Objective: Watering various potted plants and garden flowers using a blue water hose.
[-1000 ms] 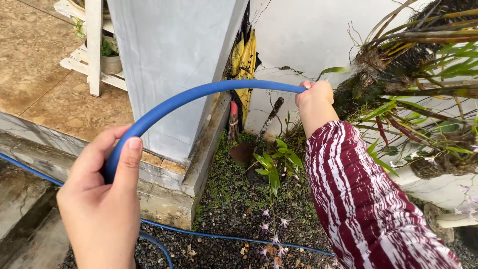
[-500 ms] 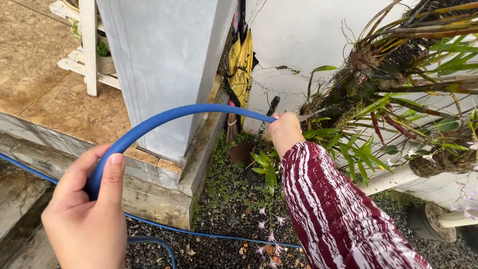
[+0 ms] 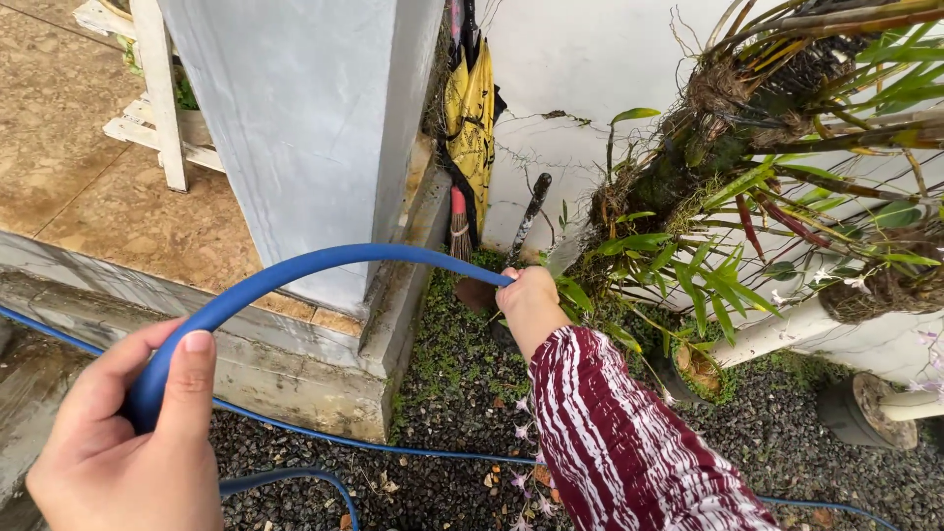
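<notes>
Arching across the middle of the frame, one blue hose [image 3: 324, 258] is being gripped by two hands: left hand [image 3: 123, 452] lower left, right hand [image 3: 529, 300] centre, fingers wrapping it, above dark gravel [image 3: 462, 413] beside one grey pillar [image 3: 295, 128].

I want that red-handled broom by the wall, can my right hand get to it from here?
Probably yes: the right hand, gripping the blue rubber hose, is close to the red-handled broom, with nothing between, but must release the hose first.
</notes>
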